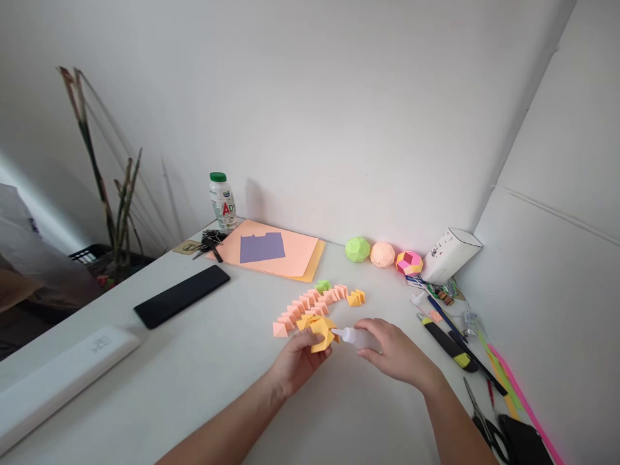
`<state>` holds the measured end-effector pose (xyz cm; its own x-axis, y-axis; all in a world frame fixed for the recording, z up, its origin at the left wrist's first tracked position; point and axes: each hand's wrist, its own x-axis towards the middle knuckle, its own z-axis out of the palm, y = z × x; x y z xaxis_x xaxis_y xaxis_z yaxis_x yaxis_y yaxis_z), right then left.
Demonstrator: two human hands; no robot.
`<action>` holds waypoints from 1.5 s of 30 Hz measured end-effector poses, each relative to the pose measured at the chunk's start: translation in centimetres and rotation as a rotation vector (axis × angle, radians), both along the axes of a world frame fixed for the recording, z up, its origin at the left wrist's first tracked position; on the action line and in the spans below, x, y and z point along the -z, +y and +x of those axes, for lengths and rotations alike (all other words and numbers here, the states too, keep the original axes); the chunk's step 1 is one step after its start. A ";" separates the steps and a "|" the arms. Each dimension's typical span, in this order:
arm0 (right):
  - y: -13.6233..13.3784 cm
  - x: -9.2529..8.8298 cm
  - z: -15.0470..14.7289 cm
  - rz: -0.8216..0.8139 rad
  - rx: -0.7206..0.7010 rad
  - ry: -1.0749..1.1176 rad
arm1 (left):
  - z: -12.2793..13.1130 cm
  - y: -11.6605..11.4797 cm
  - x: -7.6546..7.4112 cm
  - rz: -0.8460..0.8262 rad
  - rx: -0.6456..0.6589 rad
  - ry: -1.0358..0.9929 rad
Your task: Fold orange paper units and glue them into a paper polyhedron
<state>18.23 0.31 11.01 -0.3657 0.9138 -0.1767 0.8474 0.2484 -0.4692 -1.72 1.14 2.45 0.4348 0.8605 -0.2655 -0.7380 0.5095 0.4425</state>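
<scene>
My left hand [303, 361] is closed on a yellow folded-paper model [320, 332], holding it above the table in front of me. In my right hand [394, 349] is a small white glue bottle [356, 336], its narrow nozzle pointing left at the model's right side. Whether the tip touches the paper I cannot tell. Just behind the model, small peach folded-paper pieces [295, 310] lie in curved rows. A green piece [322, 286] sits at their far end, and a few yellow pieces [356, 298] are to the right.
Three paper balls, green [357, 249], peach [382, 254] and multicoloured [409, 263], line the wall. A utility knife [448, 342] and scissors [489, 423] lie right. Coloured paper sheets [300, 248], a plastic bottle [223, 200] and a black flat object [182, 296] are left.
</scene>
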 end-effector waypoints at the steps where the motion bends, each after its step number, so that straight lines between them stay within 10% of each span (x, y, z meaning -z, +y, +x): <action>1: 0.0 0.0 0.0 -0.001 -0.001 0.003 | 0.0 0.0 0.0 -0.001 0.004 0.002; 45: 0.5 1.1 0.3 -0.035 -0.007 0.207 | 0.1 -0.2 -0.1 -0.019 0.038 0.017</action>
<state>18.50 0.76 9.88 -0.4038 0.9058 -0.1283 0.7302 0.2346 -0.6417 -1.66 0.94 2.58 0.4625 0.8381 -0.2894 -0.7106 0.5455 0.4443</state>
